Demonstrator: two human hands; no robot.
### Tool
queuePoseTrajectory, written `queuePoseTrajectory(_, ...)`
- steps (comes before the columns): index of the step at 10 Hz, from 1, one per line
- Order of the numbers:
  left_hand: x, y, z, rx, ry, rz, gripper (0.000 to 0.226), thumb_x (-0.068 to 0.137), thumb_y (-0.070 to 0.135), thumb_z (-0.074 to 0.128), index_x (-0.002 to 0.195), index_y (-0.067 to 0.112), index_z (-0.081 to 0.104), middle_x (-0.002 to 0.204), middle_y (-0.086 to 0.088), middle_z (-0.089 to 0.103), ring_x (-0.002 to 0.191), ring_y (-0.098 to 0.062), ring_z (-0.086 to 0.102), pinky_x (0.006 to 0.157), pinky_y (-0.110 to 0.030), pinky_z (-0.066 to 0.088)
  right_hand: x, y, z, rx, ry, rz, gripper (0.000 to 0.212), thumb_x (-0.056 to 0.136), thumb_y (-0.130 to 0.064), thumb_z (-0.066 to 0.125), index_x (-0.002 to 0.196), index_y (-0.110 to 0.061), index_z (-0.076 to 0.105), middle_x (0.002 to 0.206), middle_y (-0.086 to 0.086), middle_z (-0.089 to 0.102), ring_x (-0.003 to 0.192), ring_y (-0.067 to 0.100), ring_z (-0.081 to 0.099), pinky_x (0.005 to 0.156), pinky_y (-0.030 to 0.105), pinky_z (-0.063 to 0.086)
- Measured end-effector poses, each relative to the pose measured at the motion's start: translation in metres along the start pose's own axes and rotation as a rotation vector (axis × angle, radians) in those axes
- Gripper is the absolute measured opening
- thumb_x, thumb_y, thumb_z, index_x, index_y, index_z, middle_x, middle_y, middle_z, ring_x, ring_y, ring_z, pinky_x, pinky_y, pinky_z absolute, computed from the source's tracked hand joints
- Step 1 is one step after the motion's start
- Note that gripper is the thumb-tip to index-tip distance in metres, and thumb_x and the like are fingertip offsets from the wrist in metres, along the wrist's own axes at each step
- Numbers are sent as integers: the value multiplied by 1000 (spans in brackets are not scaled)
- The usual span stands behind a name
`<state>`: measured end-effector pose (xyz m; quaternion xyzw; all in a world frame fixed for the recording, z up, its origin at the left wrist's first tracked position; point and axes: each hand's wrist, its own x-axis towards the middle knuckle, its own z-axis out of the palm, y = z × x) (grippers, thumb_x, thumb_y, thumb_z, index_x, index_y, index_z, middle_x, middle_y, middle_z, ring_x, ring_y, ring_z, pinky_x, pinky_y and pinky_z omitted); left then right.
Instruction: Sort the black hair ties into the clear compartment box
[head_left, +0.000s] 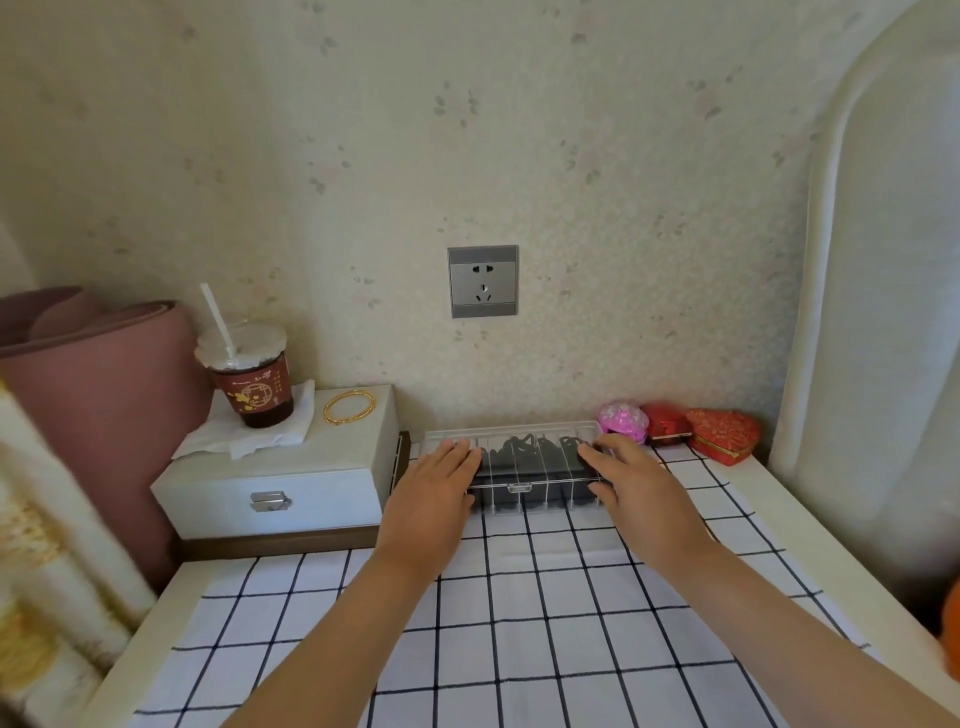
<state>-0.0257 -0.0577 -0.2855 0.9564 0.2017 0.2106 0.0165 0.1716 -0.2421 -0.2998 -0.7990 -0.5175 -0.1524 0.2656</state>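
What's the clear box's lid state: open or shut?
Shut. The lid lies flat over the hair ties, with the left hand and right hand flat on top. Whether the latch is engaged: cannot tell.

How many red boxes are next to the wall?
2. A small red box sits just right of the shiny pink thing. A heart-shaped red box sits right of that one, at the table's back corner.

Far left: white latched case (270, 483), carrying a drink cup (252, 382) on a tissue (249, 436), gold bangles (349, 407) just beside. On the wall: grey socket (483, 281). Far right: pink trinket (622, 420), red box (667, 423), red heart-shaped box (722, 432). Near: checked cloth (519, 623).
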Motion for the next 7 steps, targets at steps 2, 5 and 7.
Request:
queuePoseTrajectory(2, 19, -5, -5, 70, 15, -65, 55, 96, 16, 57, 148, 22, 40, 151, 2, 42, 141, -20, 34, 111, -34, 29, 22, -6, 2, -9, -61, 64, 46, 93, -12, 65, 139, -18, 57, 141, 4, 51, 113, 22, 62, 88, 23, 45)
queuePoseTrajectory(5, 51, -15, 1, 1, -75, -89, 60, 94, 28, 59, 148, 22, 35, 153, 2, 35, 141, -19, 29, 115, -34, 24, 55, 0, 9, -90, -124, 82, 45, 98, -17, 55, 143, -20, 51, 144, 3, 48, 112, 25, 61, 78, 37, 57)
queuePoseTrajectory(7, 49, -16, -3, -38, -194, -108, 75, 96, 37, 55, 156, 23, 13, 163, -1, 12, 151, -22, 4, 123, -44, 8, 64, -7, 2, -91, -237, 107, 54, 95, -22, 58, 147, -20, 44, 153, 7, 38, 131, 28, 47, 103, 41, 46)
